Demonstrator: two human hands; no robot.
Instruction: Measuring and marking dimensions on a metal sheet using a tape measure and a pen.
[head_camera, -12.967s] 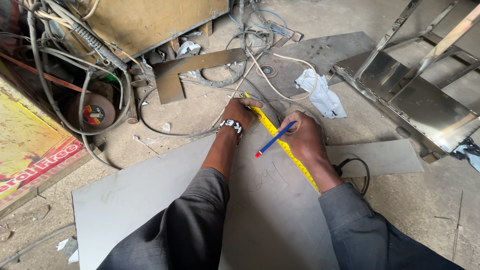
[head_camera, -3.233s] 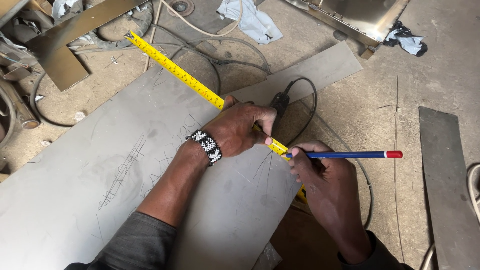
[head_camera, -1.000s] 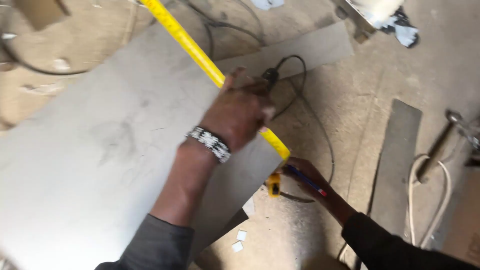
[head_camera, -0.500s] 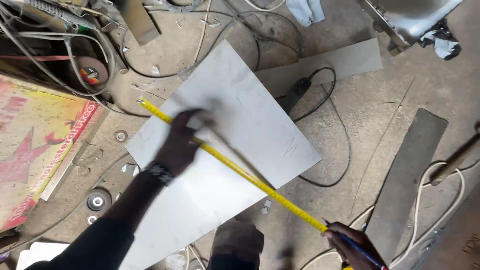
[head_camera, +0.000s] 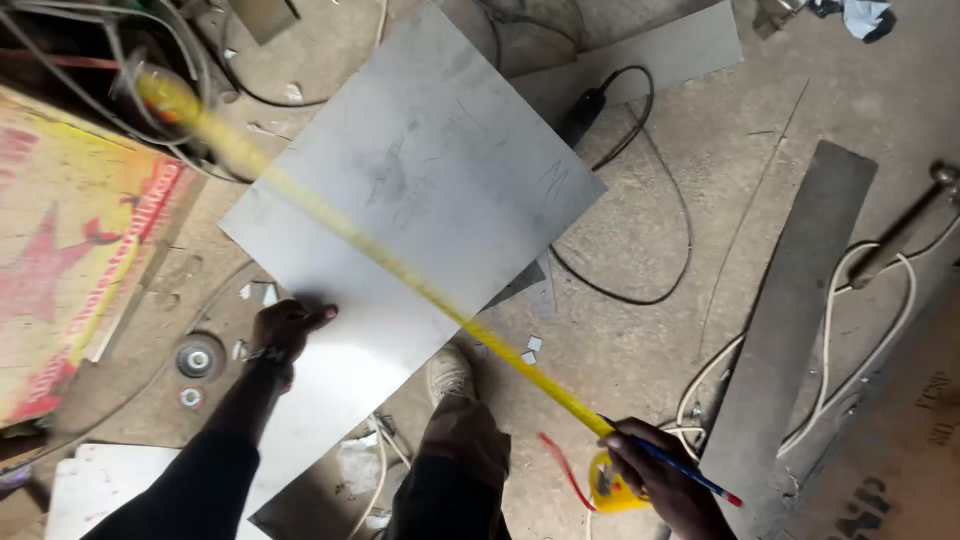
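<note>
- Tape measure (head_camera: 400, 275) first: its yellow blade runs in a long diagonal over the sheet, from the cable tangle at upper left down to the lower right, and it is motion-blurred along most of its length (markings cannot be read at all).
- Right hand (head_camera: 665, 485) has the fingers curled tight around the yellow tape case (head_camera: 612, 488), which peeks out just left of the knuckles, with a thin red strap hanging beside it.
- Same hand also pinches a blue pencil (head_camera: 690, 475) with a red tip, which sticks out to the right across the fingers.
- Left hand (head_camera: 285, 328) is down on the near-left edge of the metal sheet (head_camera: 430, 190), fingers loosely bent and close together, fingertips pressing the plate; a beaded band sits at the wrist.
- Sheet itself: flat, thin, dull grey metal, roughly square, turned like a diamond on the concrete floor (head_camera: 650, 200), with faint scratch marks and scribbles near its centre.
- Shoe (head_camera: 448, 372) and dark trouser leg stand just beside the sheet's lower corner.
- Black cable (head_camera: 640, 250) loops on the floor right of the sheet.
- Long, narrow grey metal strip (head_camera: 790, 320) lies well apart on the right, with white cord (head_camera: 880, 330) curling round it.
- Red and yellow printed board (head_camera: 70, 260) lies at far left, and a round disc (head_camera: 198, 357) lies on the floor near the left wrist.
</note>
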